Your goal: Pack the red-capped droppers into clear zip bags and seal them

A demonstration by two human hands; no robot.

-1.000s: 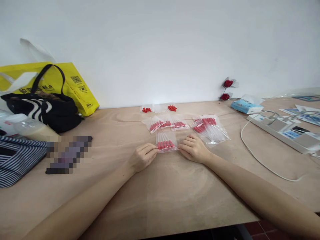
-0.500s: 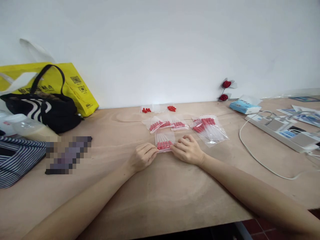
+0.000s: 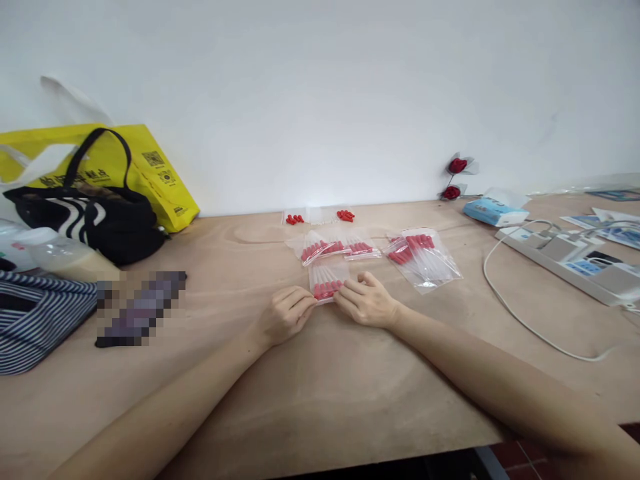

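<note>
A small clear zip bag (image 3: pixel 329 272) lies flat on the table, with several red-capped, pale thin sticks inside and its opening edge toward me. My left hand (image 3: pixel 290 311) is closed, pinching the bag's near left corner between thumb and forefinger. My right hand (image 3: pixel 366 301) is closed at the near right part of the same edge, its fingers bent over the bag and hiding that corner. Just beyond lie more filled bags (image 3: pixel 320 248) of the same kind. Another pair of filled bags (image 3: pixel 425 263) overlaps to the right.
Small red caps (image 3: pixel 345 215) lie near the wall. At left are a yellow bag (image 3: pixel 173 193), a black bag (image 3: pixel 125 227), a bottle (image 3: pixel 60 257) and a striped bag (image 3: pixel 45 320). At right are a tissue pack (image 3: pixel 495 210), a power strip (image 3: pixel 570 267) with a looping cable, and red artificial roses (image 3: pixel 451 192).
My right hand has slid left along the bag's near edge, closer to my left hand. The left hand keeps its pinch on the corner. The view has shifted slightly.
</note>
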